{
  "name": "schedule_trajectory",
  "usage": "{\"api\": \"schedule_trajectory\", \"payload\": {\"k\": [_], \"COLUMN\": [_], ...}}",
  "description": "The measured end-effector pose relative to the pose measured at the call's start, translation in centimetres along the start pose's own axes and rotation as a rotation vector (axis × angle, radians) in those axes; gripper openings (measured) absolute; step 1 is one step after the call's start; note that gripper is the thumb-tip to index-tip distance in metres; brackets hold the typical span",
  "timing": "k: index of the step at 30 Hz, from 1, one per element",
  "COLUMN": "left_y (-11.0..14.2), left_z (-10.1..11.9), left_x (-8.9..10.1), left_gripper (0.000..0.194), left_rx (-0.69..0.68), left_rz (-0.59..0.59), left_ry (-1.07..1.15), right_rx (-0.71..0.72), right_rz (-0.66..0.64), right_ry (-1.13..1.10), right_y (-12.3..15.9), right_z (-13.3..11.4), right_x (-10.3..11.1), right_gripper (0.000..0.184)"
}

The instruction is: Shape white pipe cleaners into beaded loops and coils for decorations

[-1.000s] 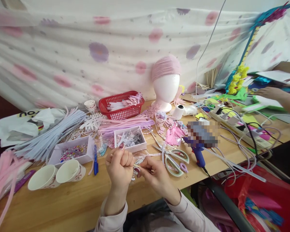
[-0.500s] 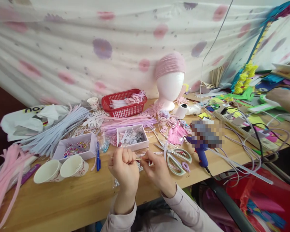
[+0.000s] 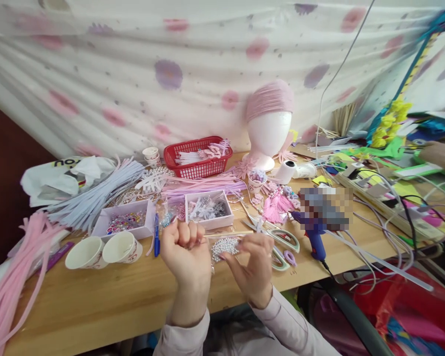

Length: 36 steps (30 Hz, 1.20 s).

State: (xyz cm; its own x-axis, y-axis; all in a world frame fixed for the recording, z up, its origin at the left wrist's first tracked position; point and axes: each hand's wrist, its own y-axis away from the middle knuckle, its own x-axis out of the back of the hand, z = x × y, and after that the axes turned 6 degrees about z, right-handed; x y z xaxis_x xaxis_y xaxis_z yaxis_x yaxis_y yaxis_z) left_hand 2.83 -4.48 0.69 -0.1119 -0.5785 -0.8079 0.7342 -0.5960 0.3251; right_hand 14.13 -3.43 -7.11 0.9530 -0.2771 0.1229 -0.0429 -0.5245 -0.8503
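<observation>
My left hand [image 3: 185,254] is raised over the near edge of the wooden table [image 3: 96,301], its fingers curled into a fist around one end of a thin stick [image 3: 226,234]. The stick runs level to the right, towards my right hand [image 3: 252,262]. That hand's fingers are pinched together at the stick's other end, just above a small bag of white pearl beads [image 3: 224,246] lying on the table between the hands. Scissors [image 3: 278,242] lie directly right of my right hand.
Two paper cups [image 3: 104,249] lie tipped at the left, with boxes of gems [image 3: 124,223] and trims [image 3: 207,208] behind. A red basket [image 3: 197,159], a foam head [image 3: 269,128], pipe cleaners [image 3: 92,198], a blue glue gun [image 3: 313,237] and cables [image 3: 389,217] crowd the table. Another person's hand [image 3: 439,155] rests far right.
Both hands have risen and drawn slightly apart, so the stick now lies level between them. The pearl bead bag shows between the hands. The view has shifted left.
</observation>
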Motion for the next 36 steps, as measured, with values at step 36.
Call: {"api": "schedule_trajectory", "payload": {"k": [36], "left_y": [0.6], "left_z": [-0.6], "left_x": [8.0], "left_gripper": [0.024], "left_rx": [-1.052], "left_rz": [-0.857], "left_ry": [-1.582], "right_rx": [-0.876], "right_rz": [-0.533], "right_ry": [-0.579], "right_y": [-0.3], "right_z": [0.9], "right_x": [0.3], "right_gripper": [0.047]}}
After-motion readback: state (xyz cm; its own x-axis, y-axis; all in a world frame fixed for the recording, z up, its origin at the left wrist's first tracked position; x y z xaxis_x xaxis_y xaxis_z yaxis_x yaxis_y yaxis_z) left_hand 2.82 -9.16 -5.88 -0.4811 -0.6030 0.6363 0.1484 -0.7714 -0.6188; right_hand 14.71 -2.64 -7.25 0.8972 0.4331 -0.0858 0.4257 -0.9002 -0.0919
